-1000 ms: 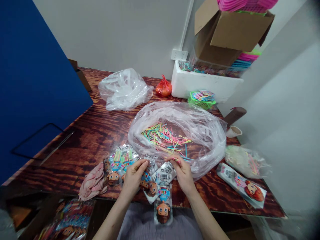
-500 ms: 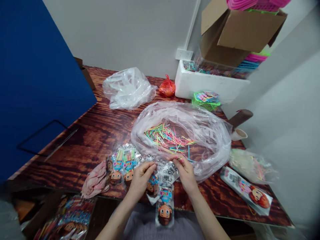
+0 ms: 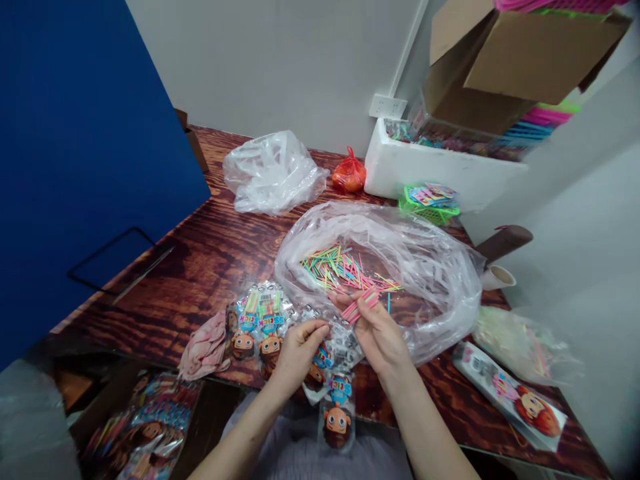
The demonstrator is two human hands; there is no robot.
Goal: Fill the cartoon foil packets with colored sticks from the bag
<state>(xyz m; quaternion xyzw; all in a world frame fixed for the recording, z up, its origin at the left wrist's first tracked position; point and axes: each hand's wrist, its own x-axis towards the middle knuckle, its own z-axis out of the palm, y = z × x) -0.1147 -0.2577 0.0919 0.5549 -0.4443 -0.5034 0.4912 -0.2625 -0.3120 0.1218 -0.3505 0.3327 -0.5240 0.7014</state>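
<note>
My right hand (image 3: 380, 330) is closed on a small bundle of pink sticks (image 3: 363, 305), held just over the near edge of a big clear plastic bag (image 3: 430, 267). Loose coloured sticks (image 3: 345, 267) lie inside that bag. My left hand (image 3: 299, 350) pinches the top of a clear cartoon-printed packet (image 3: 336, 393) that hangs over the table's front edge. More printed packets (image 3: 260, 320) lie in a pile to the left of my left hand.
A pink cloth (image 3: 205, 347) lies at the table edge. A crumpled clear bag (image 3: 273, 173), red bag (image 3: 349, 177), white foam box (image 3: 440, 167), green basket (image 3: 430, 203) and cardboard box (image 3: 505, 60) stand behind. Filled packets (image 3: 510, 393) lie right; a blue panel (image 3: 85, 153) stands left.
My right hand has lifted a bundle of pink sticks up from the bag's edge. My left hand stays on the packet. The camera has swung left, so everything sits further right in view.
</note>
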